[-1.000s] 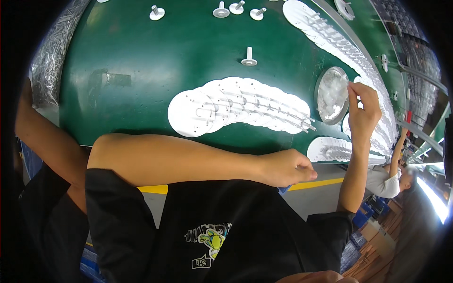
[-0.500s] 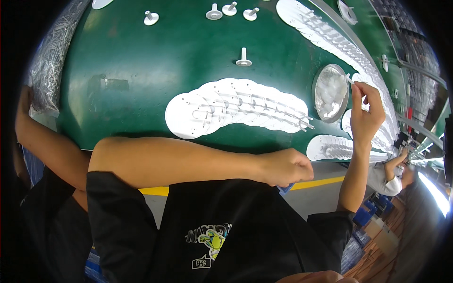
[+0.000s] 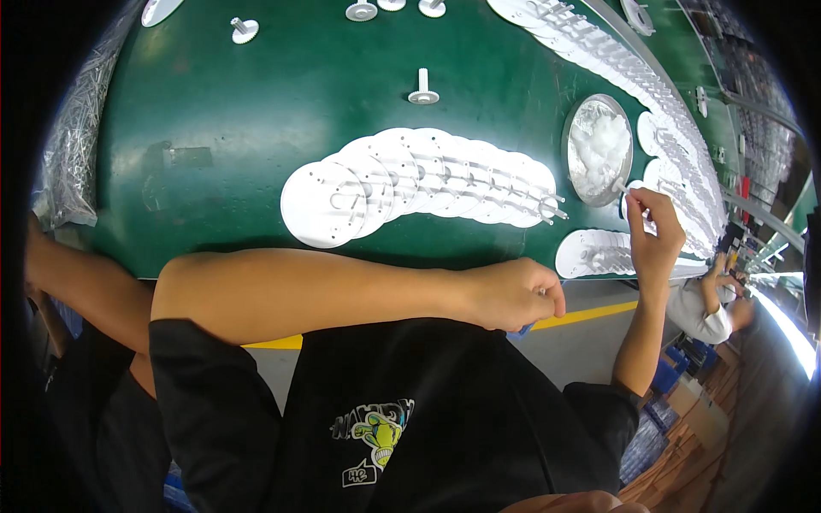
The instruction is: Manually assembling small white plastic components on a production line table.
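Two hands: the right hand (image 3: 654,235) pinches a small white bit beside the round dish (image 3: 580,128) near the surface's right edge; the left hand (image 3: 513,295) is fisted.

Right hand (image 3: 654,235) lower, off round dish (image 3: 599,145)

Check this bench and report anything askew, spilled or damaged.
Nothing stands out. The white discs lie in a neat overlapping row on the green table; the round dish sits flat by the right hand.
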A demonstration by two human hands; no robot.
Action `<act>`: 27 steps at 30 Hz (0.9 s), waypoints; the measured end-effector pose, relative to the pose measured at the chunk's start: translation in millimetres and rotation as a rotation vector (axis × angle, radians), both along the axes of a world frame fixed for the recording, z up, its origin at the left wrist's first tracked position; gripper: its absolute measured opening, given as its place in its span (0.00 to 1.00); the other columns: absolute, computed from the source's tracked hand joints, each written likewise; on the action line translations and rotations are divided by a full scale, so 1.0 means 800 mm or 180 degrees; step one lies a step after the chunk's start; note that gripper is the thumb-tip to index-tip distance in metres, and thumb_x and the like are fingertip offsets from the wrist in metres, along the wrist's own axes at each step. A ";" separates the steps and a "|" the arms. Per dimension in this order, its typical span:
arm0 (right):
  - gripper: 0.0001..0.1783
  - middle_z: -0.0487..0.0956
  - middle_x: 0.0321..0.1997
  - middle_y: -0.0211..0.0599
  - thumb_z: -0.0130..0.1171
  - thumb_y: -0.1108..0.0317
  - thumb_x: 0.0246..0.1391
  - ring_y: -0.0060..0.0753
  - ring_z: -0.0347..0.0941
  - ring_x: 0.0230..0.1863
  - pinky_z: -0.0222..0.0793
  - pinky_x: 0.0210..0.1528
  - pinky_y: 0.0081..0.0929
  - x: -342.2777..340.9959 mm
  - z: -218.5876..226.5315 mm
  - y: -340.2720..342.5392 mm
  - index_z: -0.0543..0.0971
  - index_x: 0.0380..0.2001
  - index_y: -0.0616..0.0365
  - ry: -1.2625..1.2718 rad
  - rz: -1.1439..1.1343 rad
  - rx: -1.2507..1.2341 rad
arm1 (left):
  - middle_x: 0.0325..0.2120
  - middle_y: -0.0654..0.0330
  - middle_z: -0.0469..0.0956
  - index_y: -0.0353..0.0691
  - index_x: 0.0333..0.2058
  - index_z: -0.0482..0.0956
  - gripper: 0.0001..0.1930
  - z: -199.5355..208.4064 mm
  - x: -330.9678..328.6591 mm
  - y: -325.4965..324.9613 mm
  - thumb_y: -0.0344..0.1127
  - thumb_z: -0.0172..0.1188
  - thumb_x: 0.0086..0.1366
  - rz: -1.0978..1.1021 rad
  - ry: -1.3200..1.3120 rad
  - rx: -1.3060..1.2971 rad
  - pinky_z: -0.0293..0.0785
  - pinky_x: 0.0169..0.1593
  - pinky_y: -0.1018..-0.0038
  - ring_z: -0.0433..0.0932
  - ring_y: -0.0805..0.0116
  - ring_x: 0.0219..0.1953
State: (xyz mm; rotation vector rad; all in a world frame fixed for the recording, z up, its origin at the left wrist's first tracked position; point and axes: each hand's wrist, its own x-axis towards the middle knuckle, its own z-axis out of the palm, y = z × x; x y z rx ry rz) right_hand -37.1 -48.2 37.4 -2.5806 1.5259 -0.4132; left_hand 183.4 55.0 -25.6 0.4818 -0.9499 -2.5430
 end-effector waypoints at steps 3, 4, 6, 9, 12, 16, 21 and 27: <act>0.09 0.78 0.30 0.37 0.62 0.83 0.43 0.31 0.73 0.30 0.68 0.32 0.25 -0.007 -0.002 -0.005 0.79 0.31 0.64 0.0214 0.0690 -0.0126 | 0.19 0.67 0.67 0.34 0.39 0.74 0.12 0.007 0.004 -0.005 0.33 0.48 0.61 -0.0094 0.0011 0.0081 0.60 0.24 0.80 0.65 0.79 0.20; 0.12 0.77 0.31 0.39 0.62 0.86 0.38 0.37 0.73 0.31 0.69 0.33 0.28 -0.006 0.001 -0.005 0.78 0.31 0.65 0.0346 0.0852 -0.0120 | 0.19 0.67 0.67 0.34 0.39 0.74 0.12 0.006 0.004 -0.004 0.33 0.48 0.61 -0.0095 0.0004 0.0083 0.60 0.24 0.80 0.65 0.79 0.20; 0.13 0.77 0.31 0.39 0.62 0.87 0.36 0.38 0.73 0.32 0.69 0.33 0.28 -0.008 0.004 -0.004 0.78 0.30 0.65 0.0455 0.1032 -0.0093 | 0.19 0.67 0.68 0.34 0.39 0.74 0.12 0.004 0.001 -0.002 0.34 0.48 0.60 -0.0087 0.0033 0.0146 0.61 0.24 0.80 0.65 0.79 0.20; 0.15 0.76 0.33 0.39 0.61 0.87 0.34 0.38 0.73 0.33 0.69 0.33 0.28 -0.011 0.006 -0.009 0.78 0.30 0.65 0.0729 0.1325 -0.0228 | 0.19 0.66 0.69 0.34 0.39 0.74 0.12 0.001 -0.002 0.000 0.33 0.48 0.61 -0.0092 -0.0004 0.0038 0.62 0.25 0.80 0.66 0.79 0.21; 0.15 0.76 0.33 0.40 0.61 0.86 0.33 0.39 0.72 0.33 0.69 0.33 0.30 -0.020 0.000 -0.018 0.78 0.31 0.65 0.0886 0.1442 -0.0481 | 0.21 0.64 0.70 0.35 0.39 0.74 0.12 -0.003 -0.006 0.005 0.33 0.48 0.61 0.0039 -0.0035 -0.0184 0.63 0.26 0.79 0.66 0.78 0.21; 0.14 0.76 0.32 0.40 0.63 0.84 0.34 0.39 0.72 0.32 0.69 0.33 0.30 0.000 0.006 -0.012 0.78 0.31 0.65 0.0288 0.1183 -0.0613 | 0.22 0.63 0.71 0.35 0.39 0.74 0.12 0.001 0.004 -0.004 0.33 0.47 0.61 0.0015 -0.0036 -0.0186 0.64 0.27 0.78 0.68 0.78 0.22; 0.12 0.76 0.30 0.41 0.63 0.85 0.39 0.39 0.72 0.30 0.68 0.33 0.29 0.065 0.037 0.024 0.76 0.31 0.66 -0.0080 0.1436 -0.0158 | 0.26 0.61 0.73 0.34 0.42 0.72 0.12 -0.007 -0.004 0.007 0.34 0.49 0.64 0.0301 0.0013 -0.0185 0.67 0.29 0.78 0.69 0.76 0.24; 0.14 0.75 0.29 0.41 0.65 0.83 0.37 0.40 0.70 0.29 0.66 0.30 0.30 0.110 0.039 0.030 0.76 0.31 0.65 0.0025 0.1700 0.0041 | 0.27 0.59 0.73 0.32 0.42 0.69 0.12 -0.006 -0.006 0.009 0.34 0.50 0.65 0.0281 0.0065 -0.0228 0.69 0.30 0.78 0.71 0.75 0.26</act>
